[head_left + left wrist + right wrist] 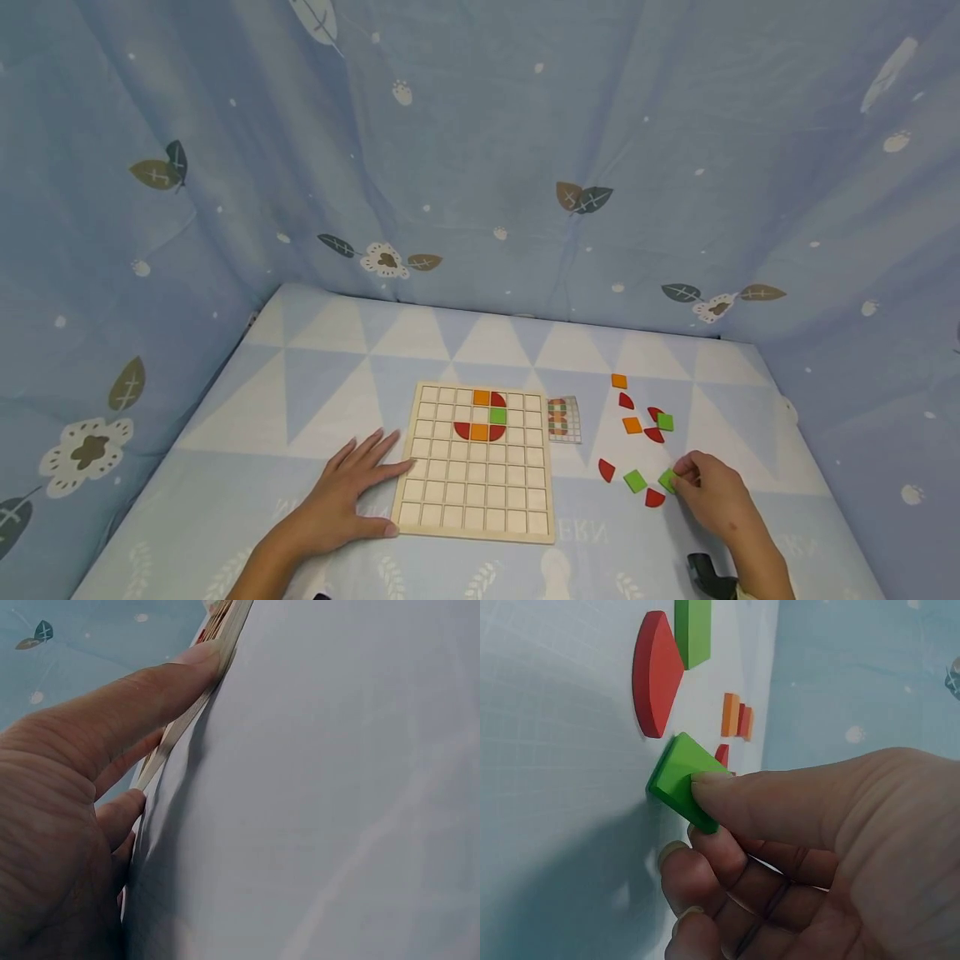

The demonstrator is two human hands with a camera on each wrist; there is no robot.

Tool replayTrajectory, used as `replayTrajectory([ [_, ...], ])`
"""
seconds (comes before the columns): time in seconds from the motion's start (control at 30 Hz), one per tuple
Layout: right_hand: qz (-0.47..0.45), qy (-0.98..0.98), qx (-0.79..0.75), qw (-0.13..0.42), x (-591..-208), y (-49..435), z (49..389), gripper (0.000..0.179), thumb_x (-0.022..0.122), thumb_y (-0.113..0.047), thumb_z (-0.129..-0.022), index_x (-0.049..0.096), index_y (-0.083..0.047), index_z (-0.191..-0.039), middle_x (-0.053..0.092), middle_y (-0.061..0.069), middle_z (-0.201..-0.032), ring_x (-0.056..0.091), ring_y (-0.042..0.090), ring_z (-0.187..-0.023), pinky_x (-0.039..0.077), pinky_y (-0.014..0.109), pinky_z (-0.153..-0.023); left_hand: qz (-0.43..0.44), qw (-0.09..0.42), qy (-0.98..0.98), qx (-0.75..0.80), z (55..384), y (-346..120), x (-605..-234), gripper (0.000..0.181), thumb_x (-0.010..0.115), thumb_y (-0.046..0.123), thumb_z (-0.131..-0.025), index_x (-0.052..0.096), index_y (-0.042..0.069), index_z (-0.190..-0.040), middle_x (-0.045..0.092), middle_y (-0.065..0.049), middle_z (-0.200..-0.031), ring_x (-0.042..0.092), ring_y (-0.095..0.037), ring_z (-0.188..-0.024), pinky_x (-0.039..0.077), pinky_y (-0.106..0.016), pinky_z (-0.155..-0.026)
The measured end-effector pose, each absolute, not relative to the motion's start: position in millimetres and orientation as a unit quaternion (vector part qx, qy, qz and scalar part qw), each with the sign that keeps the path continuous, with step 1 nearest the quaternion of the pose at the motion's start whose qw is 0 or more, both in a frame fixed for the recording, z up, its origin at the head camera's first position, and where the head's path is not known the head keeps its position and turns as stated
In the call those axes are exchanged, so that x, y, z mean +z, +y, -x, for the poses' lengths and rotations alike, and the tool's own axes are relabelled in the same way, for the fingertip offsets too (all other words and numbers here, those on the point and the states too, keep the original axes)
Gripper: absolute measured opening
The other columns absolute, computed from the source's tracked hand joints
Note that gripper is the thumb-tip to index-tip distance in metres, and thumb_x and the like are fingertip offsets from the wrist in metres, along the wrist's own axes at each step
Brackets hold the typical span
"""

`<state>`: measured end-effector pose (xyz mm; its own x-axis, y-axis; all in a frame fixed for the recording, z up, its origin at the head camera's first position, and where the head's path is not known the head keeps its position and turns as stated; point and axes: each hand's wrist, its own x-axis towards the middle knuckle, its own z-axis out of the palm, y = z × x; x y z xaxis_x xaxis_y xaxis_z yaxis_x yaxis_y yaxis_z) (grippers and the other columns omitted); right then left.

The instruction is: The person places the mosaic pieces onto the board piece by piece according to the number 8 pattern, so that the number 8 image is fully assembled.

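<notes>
Beside the grid board [456, 493], green tile [684, 763] pinched between right fingers [776, 806], left fingers [386, 472] spread apart

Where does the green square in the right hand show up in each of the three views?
Head: the green square is in the lower right, pinched by the right hand.
Left wrist: not in it; the left hand touches the wooden board there.
Right wrist: the green square is just left of centre, about mid-height.
Shared landmark: the blue curtain, across the head view's top, left wrist's upper left, right wrist's upper right.
</notes>
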<state>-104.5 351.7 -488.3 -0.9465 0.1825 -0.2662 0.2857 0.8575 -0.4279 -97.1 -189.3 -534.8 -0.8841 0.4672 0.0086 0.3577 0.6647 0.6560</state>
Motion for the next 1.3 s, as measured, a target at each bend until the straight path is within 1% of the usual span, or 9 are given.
replayTrajectory([
  [0.17,-0.117,0.958,-0.237,0.111,-487,352,105,0.017,0.075,-0.007,-0.093,0.064,0.003,-0.1,0.06,0.007,-0.087,0.055,0.025,-0.082,0.053,0.04,-0.073,-0.22,0.095,0.911,0.334,98,-190,-536,0.087,0.084,0.064,-0.073,0.058,0.037,-0.151,0.026,0.005,-0.172,0.013,-0.028,-0.16,-0.013,-0.023,-0.12],
  [0.33,-0.119,0.957,-0.24,0.114,-487,353,104,0.016,0.075,-0.008,-0.093,0.064,0.002,-0.099,0.059,0.006,-0.084,0.054,0.025,-0.081,0.052,0.039,-0.071,-0.224,0.09,0.909,0.338,98,-190,-534,0.086,0.083,0.063,-0.074,0.058,0.035,-0.151,0.026,0.003,-0.172,0.014,-0.031,-0.16,-0.011,-0.024,-0.121],
  [0.5,-0.124,0.955,-0.244,0.111,-485,351,104,0.016,0.075,-0.008,-0.093,0.064,0.001,-0.1,0.059,0.006,-0.085,0.054,0.025,-0.082,0.051,0.038,-0.072,-0.232,0.08,0.906,0.343,96,-189,-533,0.084,0.082,0.063,-0.076,0.058,0.034,-0.151,0.028,0.001,-0.171,0.015,-0.033,-0.159,-0.008,-0.028,-0.121],
  [0.73,-0.102,0.957,-0.252,0.097,-475,338,110,0.015,0.075,-0.009,-0.093,0.065,-0.001,-0.1,0.06,0.005,-0.085,0.054,0.023,-0.08,0.051,0.035,-0.069,-0.237,0.068,0.906,0.343,95,-189,-533,0.083,0.083,0.062,-0.076,0.059,0.033,-0.15,0.03,-0.001,-0.171,0.017,-0.035,-0.158,-0.009,-0.025,-0.12],
  [0.93,-0.069,0.956,-0.271,0.087,-467,315,119,0.017,0.077,-0.013,-0.094,0.066,-0.002,-0.1,0.059,0.004,-0.084,0.054,0.021,-0.078,0.051,0.028,-0.061,-0.232,0.074,0.908,0.34,96,-190,-535,0.085,0.083,0.062,-0.074,0.059,0.034,-0.15,0.029,0.0,-0.171,0.016,-0.033,-0.159,-0.01,-0.024,-0.12],
  [1.13,-0.007,0.956,-0.285,0.069,-454,282,134,0.013,0.076,-0.013,-0.094,0.066,-0.005,-0.098,0.06,0.001,-0.083,0.054,0.019,-0.075,0.05,0.03,-0.06,-0.233,0.073,0.906,0.345,96,-191,-535,0.084,0.083,0.064,-0.075,0.059,0.034,-0.15,0.028,0.0,-0.171,0.016,-0.033,-0.159,-0.01,-0.024,-0.12],
  [1.3,0.049,0.96,-0.273,0.039,-445,252,151,0.012,0.078,-0.013,-0.094,0.066,-0.01,-0.094,0.059,-0.001,-0.082,0.053,0.017,-0.073,0.048,0.032,-0.062,-0.236,0.066,0.905,0.347,96,-191,-535,0.083,0.081,0.065,-0.076,0.059,0.034,-0.15,0.028,-0.002,-0.171,0.017,-0.034,-0.159,-0.008,-0.027,-0.121],
])
